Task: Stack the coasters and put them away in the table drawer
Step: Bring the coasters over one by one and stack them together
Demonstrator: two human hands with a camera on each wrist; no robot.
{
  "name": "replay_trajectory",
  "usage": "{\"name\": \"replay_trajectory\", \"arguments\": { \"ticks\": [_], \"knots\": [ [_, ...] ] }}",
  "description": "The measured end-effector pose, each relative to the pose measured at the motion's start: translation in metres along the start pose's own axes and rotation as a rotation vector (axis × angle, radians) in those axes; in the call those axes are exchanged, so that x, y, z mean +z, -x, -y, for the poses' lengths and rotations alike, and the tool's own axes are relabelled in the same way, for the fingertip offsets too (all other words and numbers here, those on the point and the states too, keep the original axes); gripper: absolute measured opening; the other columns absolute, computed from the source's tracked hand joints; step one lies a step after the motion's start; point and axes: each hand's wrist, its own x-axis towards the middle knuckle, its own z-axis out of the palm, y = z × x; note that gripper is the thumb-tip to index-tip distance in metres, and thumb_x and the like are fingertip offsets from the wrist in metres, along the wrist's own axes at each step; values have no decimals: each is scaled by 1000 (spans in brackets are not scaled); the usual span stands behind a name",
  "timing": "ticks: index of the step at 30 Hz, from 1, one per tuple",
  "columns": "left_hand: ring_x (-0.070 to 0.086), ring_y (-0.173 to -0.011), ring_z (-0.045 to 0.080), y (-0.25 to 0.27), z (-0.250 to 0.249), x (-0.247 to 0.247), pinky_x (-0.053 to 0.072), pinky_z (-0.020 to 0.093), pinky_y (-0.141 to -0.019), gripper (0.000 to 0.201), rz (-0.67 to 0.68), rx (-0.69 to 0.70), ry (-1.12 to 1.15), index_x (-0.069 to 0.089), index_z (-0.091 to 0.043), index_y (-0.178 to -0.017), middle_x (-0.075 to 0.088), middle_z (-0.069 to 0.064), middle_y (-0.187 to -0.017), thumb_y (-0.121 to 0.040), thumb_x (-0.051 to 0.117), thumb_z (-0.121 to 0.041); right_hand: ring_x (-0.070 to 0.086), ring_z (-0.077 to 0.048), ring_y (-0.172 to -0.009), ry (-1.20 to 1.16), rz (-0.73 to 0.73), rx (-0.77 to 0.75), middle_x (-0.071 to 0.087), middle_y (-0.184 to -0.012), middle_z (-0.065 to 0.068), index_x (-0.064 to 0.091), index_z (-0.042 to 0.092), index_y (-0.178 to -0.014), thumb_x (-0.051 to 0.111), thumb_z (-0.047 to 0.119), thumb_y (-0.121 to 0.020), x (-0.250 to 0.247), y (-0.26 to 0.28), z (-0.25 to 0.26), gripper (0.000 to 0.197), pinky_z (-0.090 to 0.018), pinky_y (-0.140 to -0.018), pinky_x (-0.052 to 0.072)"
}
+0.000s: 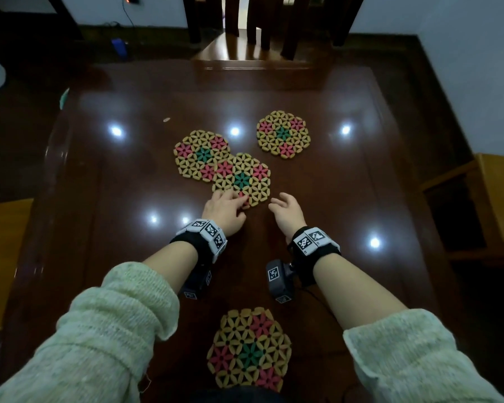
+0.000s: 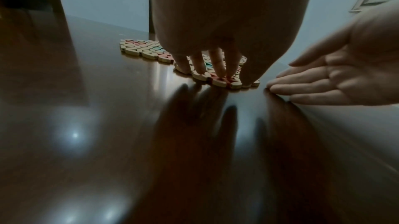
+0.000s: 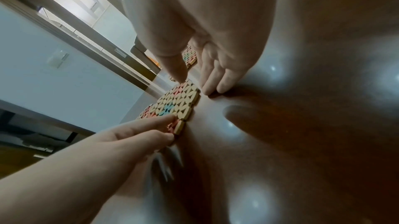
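My left grip [image 1: 226,209] presses curled fingertips on the near rim of the front coaster [image 1: 243,179], hiding that rim; this coaster overlaps the left coaster [image 1: 200,154] behind it, mid-counter. My right grip [image 1: 288,209] lies loose and apart, holding nothing, fingertips on the bare counter [image 1: 346,199] just right of that coaster. A third coaster [image 1: 283,134] sits alone toward the far right, a fourth coaster [image 1: 249,349] at the near edge between my sleeves, partly cut off; dark wood lies open at both sides.
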Motion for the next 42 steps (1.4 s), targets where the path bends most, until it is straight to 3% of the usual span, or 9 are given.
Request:
{"name": "replay_trajectory", "arguments": {
  "ticks": [4, 12, 18, 24, 28, 31, 36, 39, 42],
  "knots": [
    [37, -123, 21, 19, 0, 12, 35, 36, -103, 44, 21, 52, 72, 49, -28, -138, 49, -4, -130, -94, 45, -29, 55, -24, -125, -81, -52, 68, 57, -135, -11, 41, 5, -142, 52, 10, -94, 4, 0, -4, 49, -35, -106, 44],
    [37, -123, 21, 64, -6, 24, 35, 34, -100, 45, 118, 124, -11, 49, -25, -138, 46, -2, -132, -93, 47, -29, 52, -12, -83, -112, 34, 179, 60, -98, -4, 59, 9, -127, 50, 4, -93, 7, 23, -5, 35, -23, -64, 42],
    [25, -133, 26, 91, -5, 36, 33, 38, -110, 65, 175, 54, -45, 27, -32, -148, 29, 1, -144, -88, 51, -30, 59, -23, -114, -33, 117, 91, 61, -123, -8, 54, 20, -124, 47, 7, -95, 17, 54, -14, 32, -40, -96, 52],
    [21, -136, 26, 120, -8, 42, 29, 39, -113, 67, 129, -10, 79, 23, -36, -149, 22, 0, -149, -88, 51, -29, 58, -20, -102, 66, 26, -45, 59, -115, -3, 50, 22, -124, 38, 13, -99, 25, 90, -14, 29, -48, -92, 54],
    [31, -133, 26, 143, 3, 22, 35, 38, -108, 55, -142, -54, 210, 38, -29, -142, 31, 3, -145, -90, 53, -36, 64, -24, -105, 87, -61, -159, 66, -114, -5, 58, 30, -107, 39, 16, -96, 14, 108, -15, 26, -51, -93, 54],
    [32, -134, 27, 157, 9, 7, 34, 40, -109, 64, -298, -176, 342, 33, -24, -144, 31, 7, -146, -88, 56, -46, 62, -26, -110, 158, -36, -226, 64, -119, -7, 60, 23, -119, 38, 14, -99, 4, 130, -14, 31, -50, -94, 53],
    [43, -133, 27, 178, 8, -2, 36, 39, -108, 81, -262, -294, 654, 28, -15, -147, 45, 9, -144, -83, 61, -52, 63, -26, -109, 179, 74, -271, 63, -116, -8, 61, 19, -122, 39, 9, -100, -11, 168, -24, 33, -42, -91, 55],
    [57, -117, 23, 190, 6, 12, 46, 36, -101, 54, -208, -298, 825, 54, -13, -129, 61, 5, -127, -85, 64, -43, 65, -25, -107, 165, 112, -244, 65, -118, -10, 64, 28, -111, 40, 10, -100, -16, 183, -41, 31, -39, -90, 56],
    [69, -90, 22, 205, 8, 26, 57, 41, -86, 11, -170, -274, 886, 67, -20, -86, 72, 7, -97, -82, 71, -29, 65, -23, -107, 161, 64, -245, 66, -118, -10, 64, 24, -115, 47, 16, -98, -21, 191, -64, 25, -42, -94, 55]
  ]
}}
